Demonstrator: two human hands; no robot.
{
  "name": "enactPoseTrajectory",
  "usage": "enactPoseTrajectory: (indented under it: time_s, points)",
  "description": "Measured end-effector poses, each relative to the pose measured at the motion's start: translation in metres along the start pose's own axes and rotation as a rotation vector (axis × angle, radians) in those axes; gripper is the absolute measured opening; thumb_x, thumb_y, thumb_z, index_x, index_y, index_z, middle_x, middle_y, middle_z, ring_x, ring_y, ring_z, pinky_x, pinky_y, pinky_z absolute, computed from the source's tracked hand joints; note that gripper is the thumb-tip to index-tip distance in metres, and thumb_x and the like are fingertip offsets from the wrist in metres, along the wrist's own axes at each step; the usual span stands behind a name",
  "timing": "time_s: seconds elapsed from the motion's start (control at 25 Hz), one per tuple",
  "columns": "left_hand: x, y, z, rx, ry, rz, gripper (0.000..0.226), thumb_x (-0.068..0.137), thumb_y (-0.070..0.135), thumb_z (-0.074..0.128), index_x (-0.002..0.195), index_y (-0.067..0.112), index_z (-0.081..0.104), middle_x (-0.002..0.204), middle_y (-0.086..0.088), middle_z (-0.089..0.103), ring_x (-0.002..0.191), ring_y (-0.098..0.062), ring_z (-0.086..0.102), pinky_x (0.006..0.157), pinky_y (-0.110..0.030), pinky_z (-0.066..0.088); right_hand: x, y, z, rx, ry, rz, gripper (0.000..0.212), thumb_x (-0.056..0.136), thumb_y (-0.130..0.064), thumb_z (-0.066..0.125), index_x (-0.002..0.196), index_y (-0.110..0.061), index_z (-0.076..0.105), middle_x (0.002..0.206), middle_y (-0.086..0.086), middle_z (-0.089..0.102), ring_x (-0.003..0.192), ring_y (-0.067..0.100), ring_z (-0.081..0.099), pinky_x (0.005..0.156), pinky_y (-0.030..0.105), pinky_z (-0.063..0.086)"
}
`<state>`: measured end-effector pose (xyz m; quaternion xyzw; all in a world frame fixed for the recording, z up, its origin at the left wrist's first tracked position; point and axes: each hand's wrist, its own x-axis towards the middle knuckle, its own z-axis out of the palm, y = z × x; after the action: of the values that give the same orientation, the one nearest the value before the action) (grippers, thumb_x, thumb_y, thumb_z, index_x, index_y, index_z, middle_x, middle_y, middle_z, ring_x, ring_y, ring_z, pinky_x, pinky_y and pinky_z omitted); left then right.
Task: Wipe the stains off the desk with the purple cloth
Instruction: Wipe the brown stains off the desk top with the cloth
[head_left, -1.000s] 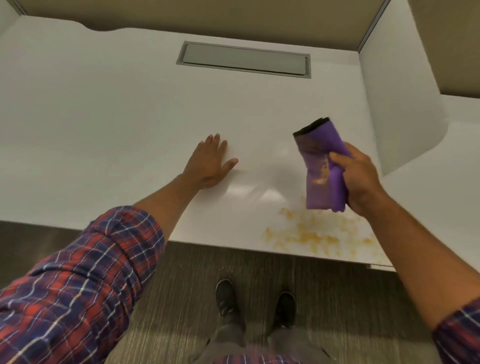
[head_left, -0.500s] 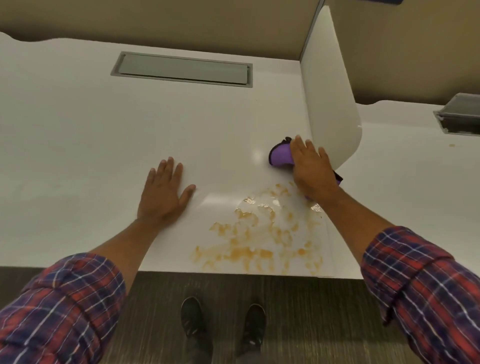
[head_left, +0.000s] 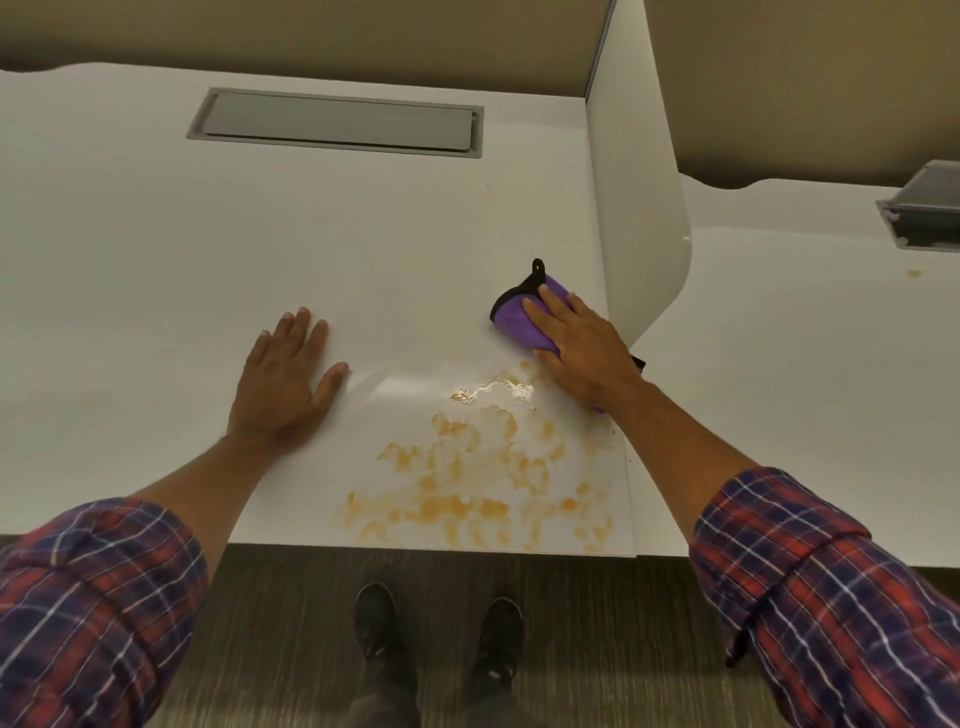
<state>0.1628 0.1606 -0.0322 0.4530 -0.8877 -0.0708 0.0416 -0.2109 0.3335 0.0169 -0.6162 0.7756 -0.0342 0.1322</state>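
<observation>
White desk (head_left: 156, 249) bears orange stains (head_left: 483, 483). Right hand (head_left: 582, 348) presses purple cloth (head_left: 514, 319) flat-fingered; left hand (head_left: 285, 379) rests splayed, holding nothing.

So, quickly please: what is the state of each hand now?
Left hand: open, flat on the desk, holding nothing.
Right hand: open, straight fingers pressing the purple cloth onto the desk.

The white tabletop (head_left: 156, 260) is smooth with a soft sheen, catching glare beside the orange stains (head_left: 467, 483), whose far patches glisten wet. The purple cloth (head_left: 514, 319) looks plush, edged in black stitching. The far grey hatch (head_left: 337, 122) is matt. The left sleeve (head_left: 88, 597) is woven plaid cloth; the floor (head_left: 285, 623) looks like ribbed, matt carpet.
</observation>
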Motion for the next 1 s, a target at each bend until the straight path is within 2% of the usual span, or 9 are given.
enactPoseTrajectory:
  time_s: [0.16,0.32,0.4,0.6,0.8,0.92,1.0]
  points:
    - [0.001,0.000,0.000,-0.002,0.005,0.003,0.078,0.104,0.064,0.021,0.166,0.017,0.026,0.176,-0.007,0.017,0.164,-0.022,0.011,0.132,-0.042,0.006,-0.055,-0.018,0.021,0.004,0.055,-0.061,0.067,0.096,-0.039,0.037,0.161,-0.024,0.036,0.169,0.009,0.032,0.150,0.044,0.037,0.123,0.053,0.034]
    - [0.000,-0.001,0.001,-0.001,0.009,0.000,0.077,0.104,0.063,0.022,0.166,0.017,0.027,0.176,-0.007,0.018,0.164,-0.022,0.012,0.132,-0.042,0.007,-0.076,-0.027,0.029,-0.016,0.015,-0.094,0.065,0.100,-0.037,0.040,0.164,-0.025,0.029,0.172,0.007,0.027,0.154,0.040,0.032,0.121,0.052,0.037]
    - [0.001,-0.002,0.000,-0.003,0.012,0.006,0.077,0.104,0.062,0.023,0.165,0.017,0.029,0.176,-0.007,0.019,0.163,-0.023,0.013,0.132,-0.042,0.008,-0.047,-0.018,0.025,-0.031,0.062,-0.019,0.063,0.102,-0.033,0.041,0.163,-0.021,0.030,0.172,0.010,0.026,0.153,0.042,0.032,0.119,0.054,0.038]
    - [0.000,-0.001,0.001,-0.016,0.028,0.006,0.074,0.103,0.059,0.028,0.163,0.015,0.034,0.174,-0.009,0.024,0.162,-0.026,0.019,0.130,-0.043,0.010,0.006,-0.008,0.011,-0.033,0.063,0.147,0.065,0.106,-0.029,0.043,0.166,-0.018,0.018,0.175,0.010,0.014,0.157,0.043,0.019,0.126,0.055,0.024]
    - [0.000,-0.001,0.000,-0.032,0.033,0.008,0.074,0.103,0.059,0.028,0.163,0.016,0.034,0.174,-0.007,0.024,0.162,-0.025,0.018,0.130,-0.040,0.009,-0.043,-0.034,0.025,0.005,0.168,0.338,0.070,0.100,-0.024,0.050,0.163,-0.007,0.026,0.169,0.022,0.029,0.152,0.045,0.033,0.126,0.049,0.029]
    - [0.000,0.001,-0.001,-0.036,0.030,0.003,0.074,0.103,0.059,0.028,0.163,0.016,0.035,0.175,-0.007,0.024,0.162,-0.025,0.018,0.131,-0.043,0.010,-0.075,-0.054,0.034,0.040,0.132,0.387,0.070,0.100,-0.027,0.050,0.163,-0.009,0.027,0.169,0.019,0.031,0.152,0.044,0.033,0.123,0.049,0.036]
    - [-0.001,0.000,-0.001,-0.041,0.035,0.007,0.075,0.103,0.060,0.027,0.162,0.015,0.036,0.174,-0.009,0.025,0.162,-0.026,0.019,0.131,-0.044,0.012,-0.059,-0.053,0.025,0.045,0.124,0.403,0.070,0.098,-0.021,0.050,0.162,-0.006,0.027,0.169,0.022,0.027,0.155,0.044,0.028,0.125,0.050,0.032]
